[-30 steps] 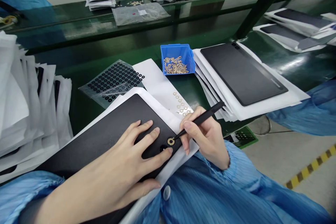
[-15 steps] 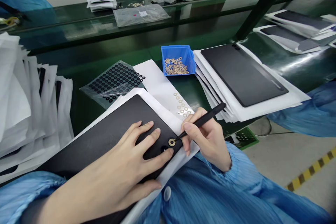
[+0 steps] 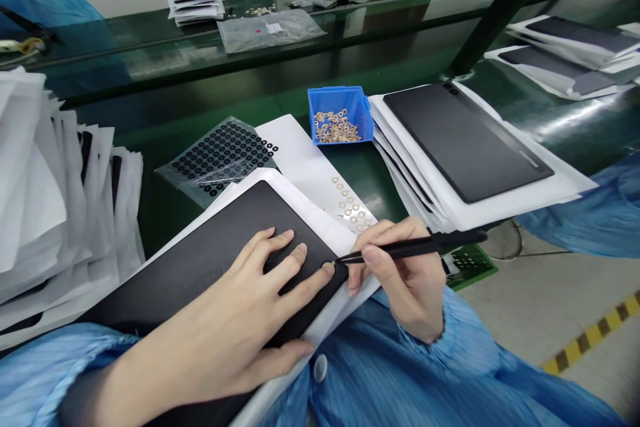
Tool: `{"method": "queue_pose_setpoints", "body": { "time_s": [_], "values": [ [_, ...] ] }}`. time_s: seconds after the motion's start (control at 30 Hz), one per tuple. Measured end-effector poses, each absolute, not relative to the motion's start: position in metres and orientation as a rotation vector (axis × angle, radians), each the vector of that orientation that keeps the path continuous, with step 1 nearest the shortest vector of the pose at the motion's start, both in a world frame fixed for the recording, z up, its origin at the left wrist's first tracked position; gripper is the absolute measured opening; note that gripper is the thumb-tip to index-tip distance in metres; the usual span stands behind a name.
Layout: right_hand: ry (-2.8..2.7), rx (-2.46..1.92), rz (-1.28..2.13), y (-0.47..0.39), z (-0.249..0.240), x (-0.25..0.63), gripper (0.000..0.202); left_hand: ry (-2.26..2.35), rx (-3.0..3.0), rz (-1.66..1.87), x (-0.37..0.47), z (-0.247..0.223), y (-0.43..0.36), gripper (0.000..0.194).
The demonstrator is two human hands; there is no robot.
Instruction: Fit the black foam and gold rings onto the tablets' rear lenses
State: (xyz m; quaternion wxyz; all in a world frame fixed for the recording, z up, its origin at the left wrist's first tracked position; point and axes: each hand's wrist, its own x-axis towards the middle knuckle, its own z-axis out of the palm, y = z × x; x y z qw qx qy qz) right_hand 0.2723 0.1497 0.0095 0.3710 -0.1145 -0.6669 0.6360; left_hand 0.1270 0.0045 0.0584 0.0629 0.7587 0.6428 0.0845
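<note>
A dark tablet-shaped panel [image 3: 215, 247] lies at a slant before me on white wrapping. My left hand [image 3: 250, 307] rests on it with fingers spread; one fingertip presses on a small gold ring [image 3: 331, 263] near the panel's right corner and hides most of it. My right hand [image 3: 405, 280] grips black tweezers [image 3: 415, 245], whose tips reach the edge of that ring. Beyond the panel, several pale rings [image 3: 354, 209] sit in rows on a white sheet [image 3: 300, 160]. Black rings [image 3: 225, 147] fill a clear sheet to its left.
A blue bin [image 3: 316, 107] of gold rings stands behind. To the right, a dark tablet [image 3: 470, 147] tops a wrapped stack; at left stand white sleeves [image 3: 95, 213]. A green bar [image 3: 500, 13] and a shelf with a plastic bag [image 3: 270, 30] lie beyond. Blue cloth appears at both sides.
My left fingertip has moved up onto the gold ring, which was uncovered before. The tweezers have swung lower and flatter, with their back end further right.
</note>
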Motion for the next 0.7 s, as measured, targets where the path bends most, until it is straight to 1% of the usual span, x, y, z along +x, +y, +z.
{"method": "queue_pose_setpoints", "body": {
  "time_s": [0.3, 0.53, 0.7],
  "values": [
    [-1.728, -0.259, 1.6, 0.1488, 0.0074, 0.2744, 0.008, 1.994, 2.327, 0.195, 0.1315, 0.058, 0.006, 0.049],
    [-1.816, -0.278, 1.491, 0.1487, 0.006, 0.2755, 0.012, 1.992, 2.318, 0.176, 0.1315, 0.0556, 0.0072, 0.053],
    [-1.836, -0.246, 1.382, 0.1477, 0.0058, 0.2725, 0.012, 2.019, 2.352, 0.216, 0.1298, 0.0584, 0.0017, 0.063]
  ]
}}
